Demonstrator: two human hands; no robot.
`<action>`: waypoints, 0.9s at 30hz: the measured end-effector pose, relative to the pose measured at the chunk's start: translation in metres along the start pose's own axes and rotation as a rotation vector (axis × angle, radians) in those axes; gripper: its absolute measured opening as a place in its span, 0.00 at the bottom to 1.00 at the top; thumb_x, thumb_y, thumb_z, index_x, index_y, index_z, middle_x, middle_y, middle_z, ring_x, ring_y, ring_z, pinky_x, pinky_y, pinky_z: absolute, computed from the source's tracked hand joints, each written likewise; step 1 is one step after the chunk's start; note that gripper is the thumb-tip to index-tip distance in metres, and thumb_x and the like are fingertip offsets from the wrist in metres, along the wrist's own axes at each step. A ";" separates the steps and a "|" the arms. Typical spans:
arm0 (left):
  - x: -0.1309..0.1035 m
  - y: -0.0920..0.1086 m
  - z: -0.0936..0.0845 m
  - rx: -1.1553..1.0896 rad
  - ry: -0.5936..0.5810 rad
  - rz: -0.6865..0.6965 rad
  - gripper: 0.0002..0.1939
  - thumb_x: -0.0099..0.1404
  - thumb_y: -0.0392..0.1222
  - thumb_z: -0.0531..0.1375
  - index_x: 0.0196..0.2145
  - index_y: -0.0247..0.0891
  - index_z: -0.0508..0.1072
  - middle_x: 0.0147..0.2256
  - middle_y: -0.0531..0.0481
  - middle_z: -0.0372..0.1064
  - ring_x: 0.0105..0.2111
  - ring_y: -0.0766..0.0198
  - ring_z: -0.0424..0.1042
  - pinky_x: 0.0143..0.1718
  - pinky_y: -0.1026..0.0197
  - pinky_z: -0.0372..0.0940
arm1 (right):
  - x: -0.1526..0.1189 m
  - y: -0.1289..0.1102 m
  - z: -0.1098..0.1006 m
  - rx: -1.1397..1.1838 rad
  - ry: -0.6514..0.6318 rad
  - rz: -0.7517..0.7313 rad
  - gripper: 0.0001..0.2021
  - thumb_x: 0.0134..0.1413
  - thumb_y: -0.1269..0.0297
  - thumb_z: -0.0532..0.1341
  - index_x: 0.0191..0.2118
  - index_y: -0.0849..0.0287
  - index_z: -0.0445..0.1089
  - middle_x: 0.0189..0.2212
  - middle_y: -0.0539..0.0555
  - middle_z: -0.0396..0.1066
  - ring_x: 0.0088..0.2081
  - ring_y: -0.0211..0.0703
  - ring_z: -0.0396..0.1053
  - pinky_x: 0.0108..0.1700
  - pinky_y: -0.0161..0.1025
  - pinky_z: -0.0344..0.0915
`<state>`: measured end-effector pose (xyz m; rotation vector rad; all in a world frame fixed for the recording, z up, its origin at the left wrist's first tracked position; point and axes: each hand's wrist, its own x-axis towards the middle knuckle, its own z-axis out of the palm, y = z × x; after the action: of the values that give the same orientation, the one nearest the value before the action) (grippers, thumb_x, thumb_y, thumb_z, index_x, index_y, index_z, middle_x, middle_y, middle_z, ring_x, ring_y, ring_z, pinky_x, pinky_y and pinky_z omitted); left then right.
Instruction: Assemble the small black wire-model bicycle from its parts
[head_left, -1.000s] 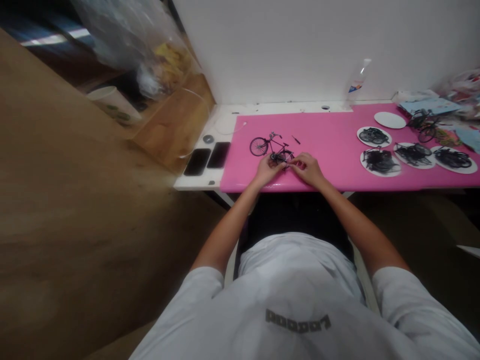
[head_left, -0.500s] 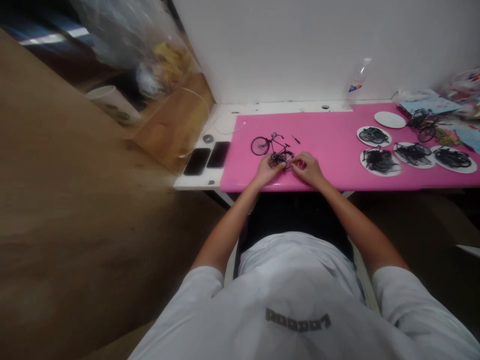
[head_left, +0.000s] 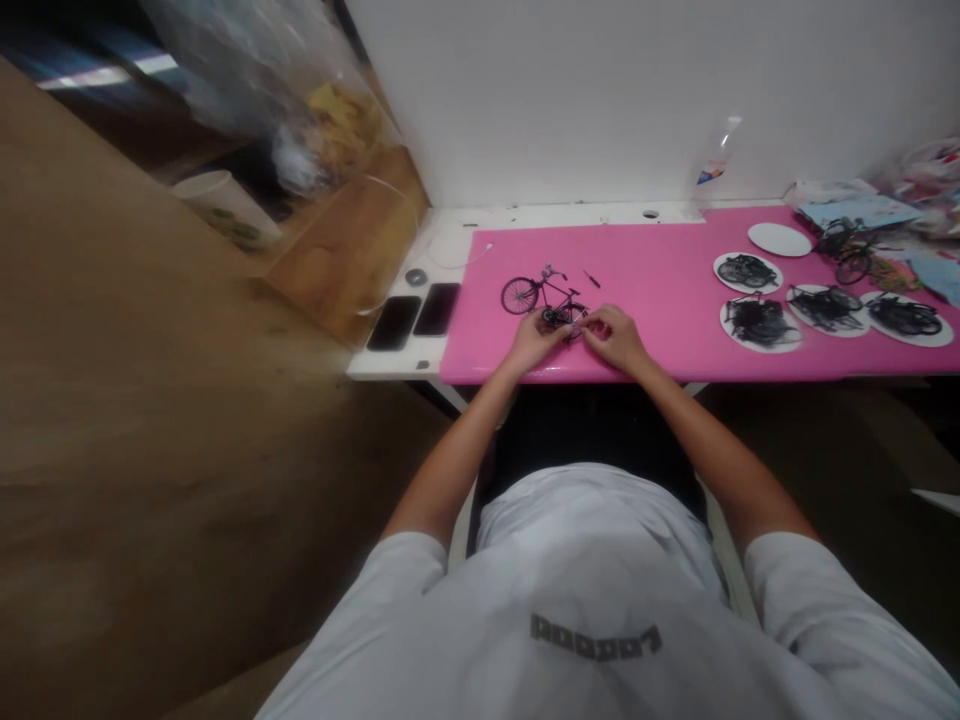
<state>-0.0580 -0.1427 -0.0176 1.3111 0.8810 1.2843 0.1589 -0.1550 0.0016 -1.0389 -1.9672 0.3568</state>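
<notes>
A small black model bicycle (head_left: 553, 292) lies on the pink mat (head_left: 645, 270), its front wheel to the left. My left hand (head_left: 535, 340) is closed on the bicycle near its pedals and rear wheel. From the right, the fingers of my right hand (head_left: 613, 335) pinch together at the rear wheel's edge; whether they grip the wheel or a tiny part there is too small to tell. A thin dark tool (head_left: 592, 278) lies just behind the bicycle's rear end.
White plates (head_left: 780, 239) on the right, several with black parts (head_left: 754, 320). Another model bicycle (head_left: 851, 250) stands behind them. Two dark phones (head_left: 394, 323) lie left of the mat. A clear bottle (head_left: 718, 160) stands by the wall, a paper cup (head_left: 229, 210) far left.
</notes>
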 end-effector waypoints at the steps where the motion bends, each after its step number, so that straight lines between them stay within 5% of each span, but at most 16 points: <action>1: 0.000 0.000 0.000 0.002 0.005 0.003 0.30 0.50 0.56 0.83 0.40 0.37 0.77 0.41 0.39 0.82 0.45 0.50 0.82 0.56 0.44 0.78 | 0.000 0.000 0.000 0.005 0.000 -0.002 0.07 0.65 0.61 0.66 0.42 0.53 0.82 0.37 0.57 0.78 0.39 0.50 0.71 0.44 0.49 0.72; 9: 0.010 -0.014 -0.009 -0.060 0.166 -0.004 0.28 0.52 0.53 0.82 0.44 0.38 0.78 0.44 0.42 0.82 0.45 0.54 0.81 0.55 0.49 0.76 | 0.000 0.007 -0.002 -0.080 0.042 0.039 0.09 0.66 0.65 0.60 0.46 0.54 0.78 0.40 0.59 0.79 0.41 0.52 0.73 0.44 0.49 0.72; 14: 0.016 -0.026 -0.012 -0.062 0.307 0.055 0.31 0.53 0.57 0.80 0.45 0.38 0.76 0.45 0.42 0.81 0.46 0.56 0.81 0.55 0.51 0.76 | 0.005 0.024 -0.029 -0.361 -0.159 -0.043 0.09 0.66 0.67 0.63 0.47 0.55 0.80 0.45 0.63 0.80 0.52 0.60 0.72 0.43 0.49 0.67; 19: 0.018 -0.031 -0.014 -0.040 0.306 0.059 0.30 0.54 0.58 0.80 0.44 0.38 0.75 0.45 0.43 0.80 0.47 0.56 0.81 0.57 0.49 0.75 | 0.007 0.042 -0.051 -0.416 -0.285 0.024 0.06 0.66 0.62 0.67 0.43 0.53 0.83 0.39 0.59 0.81 0.42 0.54 0.72 0.37 0.46 0.61; 27: 0.018 -0.031 -0.014 -0.060 0.302 0.032 0.30 0.52 0.55 0.81 0.44 0.38 0.77 0.45 0.43 0.82 0.46 0.56 0.81 0.56 0.49 0.76 | 0.005 0.042 -0.045 -0.354 -0.281 -0.049 0.13 0.72 0.62 0.62 0.41 0.51 0.86 0.43 0.61 0.81 0.45 0.56 0.74 0.40 0.48 0.64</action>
<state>-0.0642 -0.1168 -0.0455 1.1051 1.0239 1.5483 0.2160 -0.1316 0.0064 -1.2100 -2.3632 0.1324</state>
